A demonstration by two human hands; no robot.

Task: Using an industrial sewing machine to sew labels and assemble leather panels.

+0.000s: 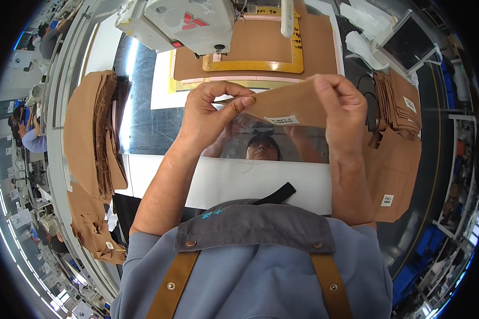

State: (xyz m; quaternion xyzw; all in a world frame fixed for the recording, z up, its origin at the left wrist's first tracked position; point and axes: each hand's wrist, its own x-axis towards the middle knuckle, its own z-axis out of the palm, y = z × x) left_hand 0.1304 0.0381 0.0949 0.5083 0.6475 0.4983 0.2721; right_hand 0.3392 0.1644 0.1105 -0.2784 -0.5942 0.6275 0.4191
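Note:
A brown fabric piece with a small white label is stretched between my two hands, raised over the shiny metal plate. Thumb and fingers of my left hand pinch its left end. My right hand grips the upper right corner, fingers curled around the edge. Just beyond the hands lies a yellow template frame on a larger brown panel. The white sewing machine head hangs over the frame's left part.
A thick stack of brown fabric with frayed edges stands at the left. More brown pieces are piled at the right, beside a dark screen. The reflective metal plate spans the middle. Other people work at far left.

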